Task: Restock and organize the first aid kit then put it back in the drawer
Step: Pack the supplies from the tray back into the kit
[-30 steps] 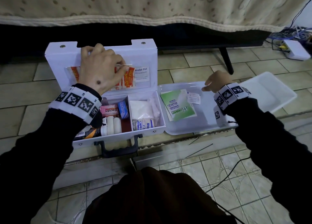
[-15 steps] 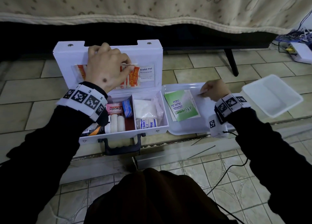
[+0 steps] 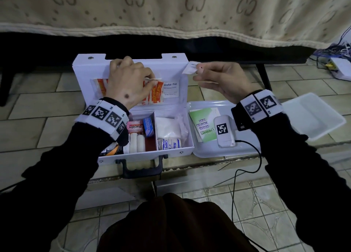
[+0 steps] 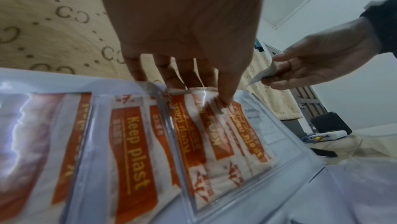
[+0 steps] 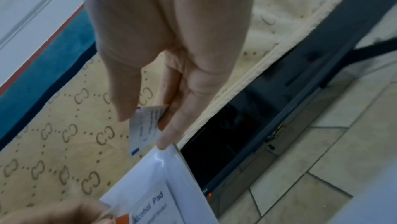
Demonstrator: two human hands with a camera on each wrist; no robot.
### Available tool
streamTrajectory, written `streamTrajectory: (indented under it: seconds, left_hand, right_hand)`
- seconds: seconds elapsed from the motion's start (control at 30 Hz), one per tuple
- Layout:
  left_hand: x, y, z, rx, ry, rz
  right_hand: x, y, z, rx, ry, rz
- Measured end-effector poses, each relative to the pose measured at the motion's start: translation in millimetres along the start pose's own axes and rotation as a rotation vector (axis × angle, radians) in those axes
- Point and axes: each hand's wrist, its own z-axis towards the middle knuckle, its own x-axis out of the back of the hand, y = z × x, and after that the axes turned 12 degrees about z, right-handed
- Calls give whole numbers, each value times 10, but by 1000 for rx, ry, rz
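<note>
White plastic first aid kit (image 3: 133,151) sits open on the tiled floor, lid (image 3: 174,65) upright, dark carry handle toward the person. Left hand (image 3: 126,84): fingers (image 4: 169,75) bent over the clear lid pocket, thumb and fingertips pinching its top edge and the orange plaster strips (image 4: 217,136) there — likely holding the pocket mouth open so the next item can slide in. Strips read "Keep plast". Just right of those fingers, in the same lid, a white sachet printed "Alcohol Pad" (image 3: 170,89).

Right hand (image 3: 221,80): raised beside the lid's right edge, thumb and two fingers pinching a small white sachet (image 5: 142,125) with fine blue print, too blurred to read; looks like another pad heading for the lid pocket. The other fingers are loosely curled.

Below the left wrist, the kit's base: pink box "Bacidin" (image 3: 135,126), blue box "PLASTER" (image 3: 148,124), white rolls (image 3: 136,142), a crepe bandage (image 3: 170,143) marked "CREPE", a clear bag of white gauze or cotton (image 3: 168,126). Below the right hand, a clear tray (image 3: 205,153) with a green leaflet (image 3: 201,124), "GENERAL FIRST AID GUIDE", upside down to the viewer. Clear tub (image 3: 311,117) right of that wrist. No drawer visible; restocking not finished, kit open.
</note>
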Motion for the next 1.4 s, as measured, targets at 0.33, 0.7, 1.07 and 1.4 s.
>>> streamTrajectory:
  seconds: [0.33,0.7,1.07,1.4]
  left_hand:
    - [21,10,-17,3,-14,-4]
    - [16,4,-30,5,-9,-7]
    - [4,0,-5,9,-17,-10]
    - [-8,-15,9,8,-30,-14]
  right_hand:
    - [-133,55,88,263,9,-187]
    - [-521,99,372,419,61,-553]
    - [-427,154,335,626,95,-1167]
    - [-433,149,326,466,-3,-1269]
